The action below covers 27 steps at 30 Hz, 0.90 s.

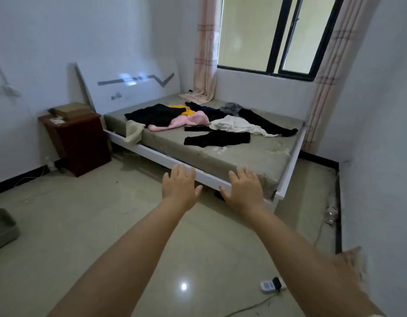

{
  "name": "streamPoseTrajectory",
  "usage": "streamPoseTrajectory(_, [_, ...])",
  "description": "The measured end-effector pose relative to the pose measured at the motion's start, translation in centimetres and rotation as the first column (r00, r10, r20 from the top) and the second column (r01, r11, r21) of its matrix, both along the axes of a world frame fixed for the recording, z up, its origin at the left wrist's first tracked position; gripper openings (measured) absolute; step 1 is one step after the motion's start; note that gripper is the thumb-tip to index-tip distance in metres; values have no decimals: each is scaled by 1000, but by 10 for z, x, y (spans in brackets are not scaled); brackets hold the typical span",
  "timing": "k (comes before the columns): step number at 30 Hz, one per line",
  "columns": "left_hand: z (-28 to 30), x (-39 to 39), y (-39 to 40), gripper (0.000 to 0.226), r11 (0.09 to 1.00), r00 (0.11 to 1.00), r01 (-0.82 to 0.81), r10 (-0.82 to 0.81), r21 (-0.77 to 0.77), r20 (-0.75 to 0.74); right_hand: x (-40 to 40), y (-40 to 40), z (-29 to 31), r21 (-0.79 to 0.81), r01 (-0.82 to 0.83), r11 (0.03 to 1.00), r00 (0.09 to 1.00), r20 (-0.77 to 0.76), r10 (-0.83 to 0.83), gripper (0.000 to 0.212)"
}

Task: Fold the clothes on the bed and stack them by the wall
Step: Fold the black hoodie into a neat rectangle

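Observation:
Several loose clothes lie unfolded on the bed: a black garment, a pink one, a yellow one, a white one, black trousers, long dark trousers and a grey piece. A beige cloth hangs over the near edge. My left hand and right hand are stretched out in front of me, fingers straight, palms down, holding nothing. Both hover short of the bed's white frame, well away from the clothes.
A brown nightstand with boxes stands left of the bed. A window with pink curtains is behind the bed. A power strip and cables lie on the tiled floor at right. A grey bin sits at far left.

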State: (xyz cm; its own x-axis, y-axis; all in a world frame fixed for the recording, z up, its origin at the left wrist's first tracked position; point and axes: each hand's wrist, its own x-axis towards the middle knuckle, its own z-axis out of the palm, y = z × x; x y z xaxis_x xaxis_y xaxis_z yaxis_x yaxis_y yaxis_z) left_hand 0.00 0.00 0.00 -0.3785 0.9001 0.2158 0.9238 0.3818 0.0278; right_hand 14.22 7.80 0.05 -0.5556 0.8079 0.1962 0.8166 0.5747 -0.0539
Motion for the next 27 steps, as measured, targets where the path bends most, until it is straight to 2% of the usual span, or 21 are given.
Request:
streamPoseTrajectory(5, [1,-85,90,59,997,998,-61,62,-39,7,-81,106,-1,-24,-37,999,998,-45,36,57])
streamPoseTrajectory(16, [-5,-295,263,55,984,991,-135,135,-116,-10,-293,292,-17,-35,-123,992,992,15,123,57])
streamPoseTrajectory(20, [-4,-382,346,49,990,997,-80,78,-115,-23,-371,361,-24,-66,-59,996,998,-35,56,56])
streamPoseTrajectory(27, [-11,-480,497,43,988,996,91,-90,-121,17,-448,492,-37,-145,140,979,990,-2,-142,55])
